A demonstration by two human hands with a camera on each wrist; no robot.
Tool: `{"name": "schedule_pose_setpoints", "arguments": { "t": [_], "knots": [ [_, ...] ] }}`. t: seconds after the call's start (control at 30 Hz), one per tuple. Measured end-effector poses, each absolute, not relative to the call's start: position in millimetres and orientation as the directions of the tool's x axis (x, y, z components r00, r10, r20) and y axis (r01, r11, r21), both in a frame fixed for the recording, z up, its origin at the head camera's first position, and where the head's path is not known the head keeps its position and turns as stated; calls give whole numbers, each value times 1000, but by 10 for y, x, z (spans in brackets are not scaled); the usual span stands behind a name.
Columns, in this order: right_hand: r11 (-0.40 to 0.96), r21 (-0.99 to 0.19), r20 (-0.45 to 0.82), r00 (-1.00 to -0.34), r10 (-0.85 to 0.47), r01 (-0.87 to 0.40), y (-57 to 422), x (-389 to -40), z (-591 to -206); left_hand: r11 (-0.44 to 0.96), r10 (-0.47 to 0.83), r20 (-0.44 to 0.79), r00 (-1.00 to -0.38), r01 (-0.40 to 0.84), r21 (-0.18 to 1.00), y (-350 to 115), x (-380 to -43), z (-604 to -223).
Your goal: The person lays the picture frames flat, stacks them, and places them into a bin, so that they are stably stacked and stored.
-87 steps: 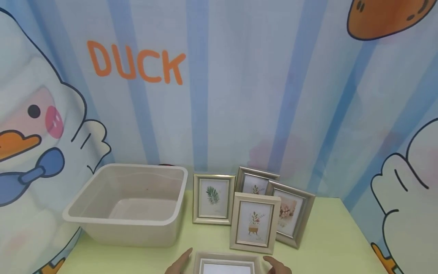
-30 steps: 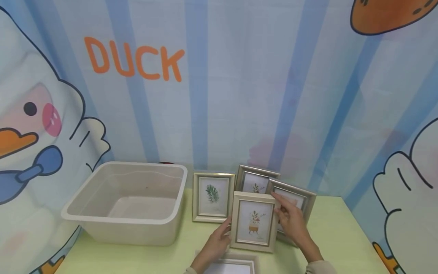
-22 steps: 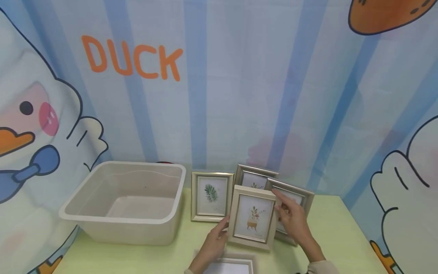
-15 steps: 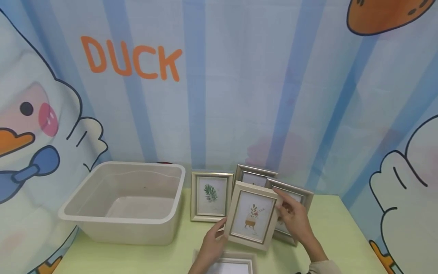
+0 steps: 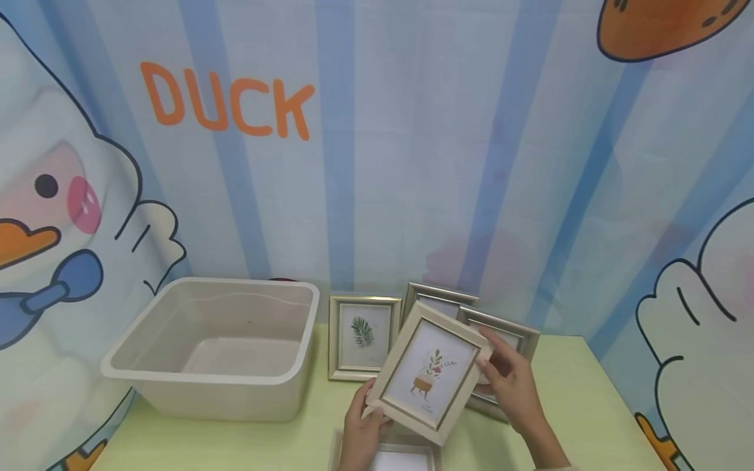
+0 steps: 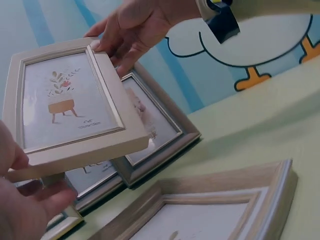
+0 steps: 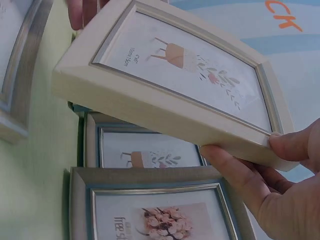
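Observation:
A cream picture frame (image 5: 432,373) with a potted-plant print is held up off the table, tilted clockwise, between both hands. My left hand (image 5: 362,428) grips its lower left corner, thumb on the front. At the upper right corner, my right hand (image 5: 514,386) pinches the edge between thumb and fingers, as the right wrist view also shows. Behind it stand a gold frame with a green leaf (image 5: 364,337), a partly hidden silver frame (image 5: 442,294) and a frame with a pink flower print (image 7: 170,222). Another pale frame (image 5: 406,451) lies near the front edge, partly cut off.
A deep beige plastic basin (image 5: 212,350) stands on the left of the pale green table (image 5: 565,405). A blue striped curtain (image 5: 400,163) with duck drawings hangs behind the table.
Both hands came forward from beside the near frame and took hold of the cream picture frame. They have lifted it off the table and turned it clockwise, its top leaning right.

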State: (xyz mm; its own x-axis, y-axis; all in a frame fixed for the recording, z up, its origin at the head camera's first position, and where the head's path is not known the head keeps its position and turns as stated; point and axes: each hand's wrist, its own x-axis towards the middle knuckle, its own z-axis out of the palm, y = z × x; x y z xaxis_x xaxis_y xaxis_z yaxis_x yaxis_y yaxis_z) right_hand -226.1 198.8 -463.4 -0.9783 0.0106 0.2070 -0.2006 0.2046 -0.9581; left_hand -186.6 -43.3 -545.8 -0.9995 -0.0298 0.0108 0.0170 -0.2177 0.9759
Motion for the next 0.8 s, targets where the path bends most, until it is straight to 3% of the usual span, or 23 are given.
{"name": "schedule_pose_setpoints", "arguments": {
  "t": [0.17, 0.33, 0.53, 0.8],
  "knots": [
    [169, -967, 207, -974, 88, -190, 1893, -2201, -4691, -409, -43, -1, -999, 17, 912, -392, -1798, -5538],
    [117, -982, 162, -977, 141, -146, 1805, -2137, -4739, -456, -68, 39, -997, 66, 887, -359, -1755, -5598],
    [65, -996, 75, -985, 155, -66, 1795, -2095, -4776, -428, -31, 102, -994, 105, 898, -419, -1723, -5565],
    [11, -1000, 15, -988, 154, -13, 1812, -2062, -4848, -347, 50, 65, -997, 44, 937, -624, -1737, -5463]
  ]
}}
